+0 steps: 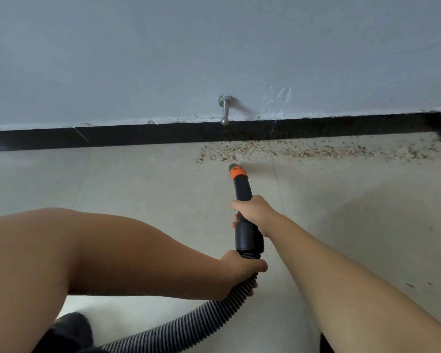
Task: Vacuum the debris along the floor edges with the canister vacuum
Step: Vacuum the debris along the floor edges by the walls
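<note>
A black vacuum wand [243, 189] with an orange collar and grey tip points at the floor just short of a band of brown debris [303, 150]. The debris lies scattered along the black baseboard [138, 135], from the middle to the right. My right hand [253, 212] grips the wand's black handle. My left hand [242, 272] grips the ribbed grey hose [189, 329] right behind the handle's cuff. The hose curves down to the lower left. The canister itself is out of view.
A metal door stop [225, 109] juts from the grey wall [214, 47] just above the baseboard, over the left end of the debris. Pale floor tiles [138, 179] spread left. A dark shape [71, 332] sits at the bottom left.
</note>
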The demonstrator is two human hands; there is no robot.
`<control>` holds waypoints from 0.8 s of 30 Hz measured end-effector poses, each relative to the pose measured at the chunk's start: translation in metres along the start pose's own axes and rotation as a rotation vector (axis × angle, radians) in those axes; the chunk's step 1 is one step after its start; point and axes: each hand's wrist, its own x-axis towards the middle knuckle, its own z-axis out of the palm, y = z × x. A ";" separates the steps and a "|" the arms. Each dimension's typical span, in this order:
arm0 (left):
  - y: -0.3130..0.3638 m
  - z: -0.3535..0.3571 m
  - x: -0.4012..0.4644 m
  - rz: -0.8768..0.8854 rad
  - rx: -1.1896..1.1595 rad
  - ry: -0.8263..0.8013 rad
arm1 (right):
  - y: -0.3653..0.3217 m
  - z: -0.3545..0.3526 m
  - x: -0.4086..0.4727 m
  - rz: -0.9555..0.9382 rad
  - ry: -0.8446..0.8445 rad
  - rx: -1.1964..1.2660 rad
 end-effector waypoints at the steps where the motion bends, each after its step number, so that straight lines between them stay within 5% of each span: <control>1: 0.001 0.004 0.001 -0.002 -0.013 0.014 | 0.001 -0.002 0.002 -0.008 0.000 -0.025; 14: -0.011 0.064 -0.021 -0.006 -0.107 0.232 | 0.019 -0.014 -0.011 -0.052 -0.177 -0.204; 24: -0.006 0.078 -0.005 0.048 0.010 0.126 | 0.030 -0.052 -0.011 -0.008 0.033 -0.064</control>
